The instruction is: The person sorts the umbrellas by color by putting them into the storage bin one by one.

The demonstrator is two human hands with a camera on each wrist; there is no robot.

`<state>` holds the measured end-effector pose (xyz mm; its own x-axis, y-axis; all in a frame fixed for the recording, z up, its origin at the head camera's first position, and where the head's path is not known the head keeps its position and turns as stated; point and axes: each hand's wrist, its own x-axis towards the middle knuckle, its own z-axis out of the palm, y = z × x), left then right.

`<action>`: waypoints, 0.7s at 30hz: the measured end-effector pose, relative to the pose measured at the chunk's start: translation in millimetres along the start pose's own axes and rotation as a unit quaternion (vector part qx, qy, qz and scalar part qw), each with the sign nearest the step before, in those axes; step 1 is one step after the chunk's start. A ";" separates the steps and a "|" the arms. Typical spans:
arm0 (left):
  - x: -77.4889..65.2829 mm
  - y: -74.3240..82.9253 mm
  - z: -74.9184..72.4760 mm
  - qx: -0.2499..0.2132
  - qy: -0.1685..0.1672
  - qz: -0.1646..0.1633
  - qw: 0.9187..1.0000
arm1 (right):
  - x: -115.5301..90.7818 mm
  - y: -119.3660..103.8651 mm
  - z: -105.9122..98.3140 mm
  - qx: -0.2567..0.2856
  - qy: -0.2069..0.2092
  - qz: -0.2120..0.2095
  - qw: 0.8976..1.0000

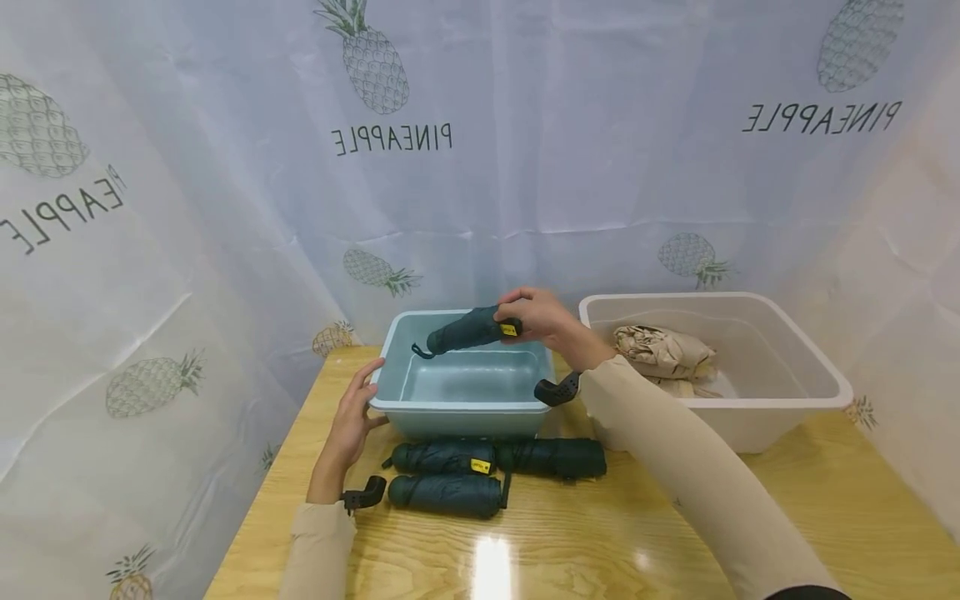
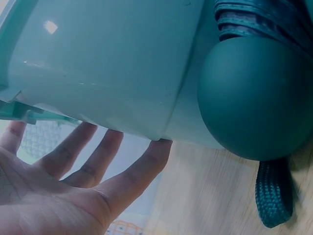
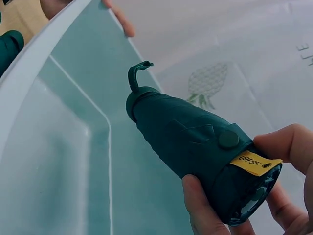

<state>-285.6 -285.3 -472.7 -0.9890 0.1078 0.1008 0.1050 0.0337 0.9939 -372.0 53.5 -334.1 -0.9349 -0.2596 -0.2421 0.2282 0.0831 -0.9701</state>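
Observation:
My right hand (image 1: 536, 317) grips a folded dark green umbrella (image 1: 468, 329) by one end, above the light blue bin (image 1: 457, 408). In the right wrist view the umbrella (image 3: 181, 127) shows a wrist loop, a snap button and a yellow tag. My left hand (image 1: 352, 417) touches the bin's left side, its fingers fairly straight against the wall (image 2: 107, 73). Three more folded umbrellas lie in front of the bin: one at the back left (image 1: 442, 458), one at the back right (image 1: 555, 458), and one nearer (image 1: 446, 496).
A larger white bin (image 1: 765, 408) stands to the right, with crumpled brown paper (image 1: 663, 350) inside. Both bins rest on a wooden table (image 1: 600, 542). A pineapple-printed curtain (image 1: 525, 183) hangs behind and along the sides.

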 end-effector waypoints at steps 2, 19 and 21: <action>0.3 0.5 -0.7 0.001 0.000 0.000 1.000 | 5.4 3.6 4.7 -0.005 0.000 0.002 1.000; 1.8 -0.2 0.4 -0.007 0.005 -0.009 1.000 | 33.7 21.3 26.2 -0.075 0.005 0.015 0.997; 1.7 -0.1 0.1 -0.008 0.006 -0.009 1.000 | 36.3 23.3 26.8 -0.074 0.002 0.015 0.997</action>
<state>-287.3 -285.0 -472.6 -0.9920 0.0946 0.0835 0.0858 0.0202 0.9961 -393.4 20.3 -366.0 -0.9294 -0.2504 -0.2710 0.2142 0.2318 -0.9489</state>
